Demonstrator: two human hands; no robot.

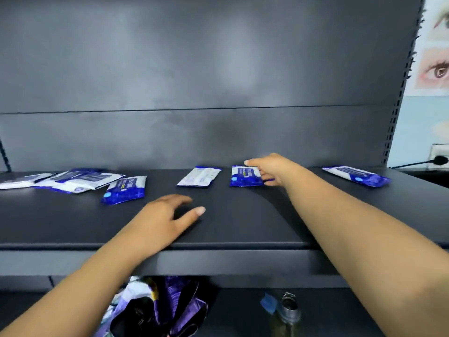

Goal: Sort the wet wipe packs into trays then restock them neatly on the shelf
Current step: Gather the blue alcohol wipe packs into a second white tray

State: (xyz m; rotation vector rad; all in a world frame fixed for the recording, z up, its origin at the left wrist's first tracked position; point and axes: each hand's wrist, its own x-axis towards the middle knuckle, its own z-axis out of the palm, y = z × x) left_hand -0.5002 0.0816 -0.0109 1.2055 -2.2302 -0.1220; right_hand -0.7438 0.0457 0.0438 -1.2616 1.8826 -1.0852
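Left hand (162, 218) flat, fingers spread and relaxed; right hand (269, 170) outstretched, its grip pinched closed.

Shelf (243, 222) front strip bare, hand can pass; packs (125, 189) line rear; back panel (194, 69) blocks beyond.

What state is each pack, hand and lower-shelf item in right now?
Right hand: gripping a blue pack lying flat.
Left hand: open, on the shelf.
White-side-up pack: flat, untouched.
Far-right pack: flat, alone.
Angled pack: flat.
Left packs: overlapping heap.
Bottle: below, upright.
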